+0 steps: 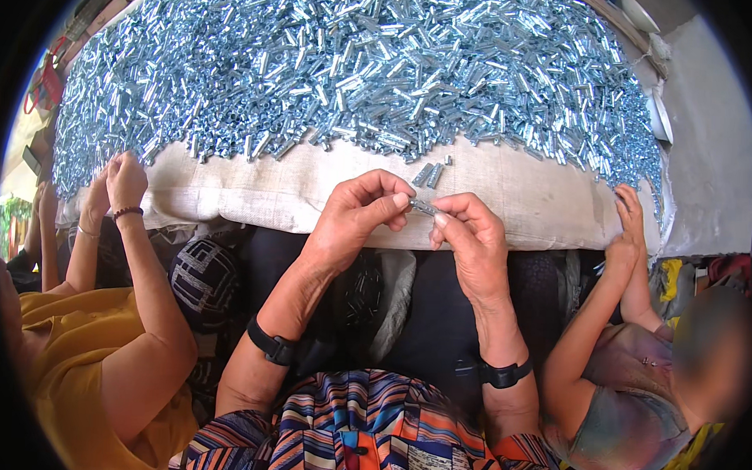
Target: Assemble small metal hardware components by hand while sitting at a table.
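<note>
1. My left hand pinches one end of a slim metal piece, my right hand the other
2. The piece hangs over the pale cloth's near edge, close to loose cylinders
3. I'd judge this step as fitting or checking; next calls for steady, aligned fingertips

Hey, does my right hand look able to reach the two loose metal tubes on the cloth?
Probably yes: the two loose tubes lie just beyond your right hand with only cloth between, though it's pinching another tube.
</note>
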